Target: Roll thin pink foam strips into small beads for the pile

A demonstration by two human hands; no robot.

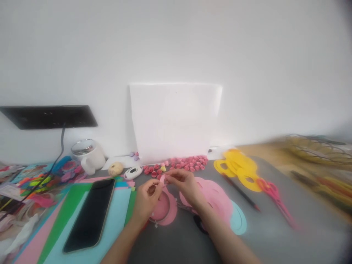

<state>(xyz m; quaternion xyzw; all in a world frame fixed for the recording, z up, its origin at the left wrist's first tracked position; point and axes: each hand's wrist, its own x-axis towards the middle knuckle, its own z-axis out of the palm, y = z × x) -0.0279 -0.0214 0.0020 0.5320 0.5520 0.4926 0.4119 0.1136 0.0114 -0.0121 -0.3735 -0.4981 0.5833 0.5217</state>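
Note:
My left hand point(146, 200) and my right hand point(187, 186) meet near the middle of the mat, both closed in a pinch on a small curled pink paper strip point(164, 179). Just below them lie a pink paper disc point(172, 214) and a round pink container point(160, 206) with a metal-looking rim, partly covered by my left hand. My right wrist passes over a pile of pink paper circles point(217, 201). Dark-handled scissors point(200, 223) are half hidden under that forearm. Behind my hands, several small rolled pink paper flowers point(189, 163) lie in a heap.
A phone point(90, 216) rests on coloured paper sheets point(121, 205) at left. A white mug point(92, 159) stands behind. Yellow paper rings point(239, 167), a pencil point(243, 194) and pink scissors point(276, 200) lie right. A white board point(176, 121) leans on the wall.

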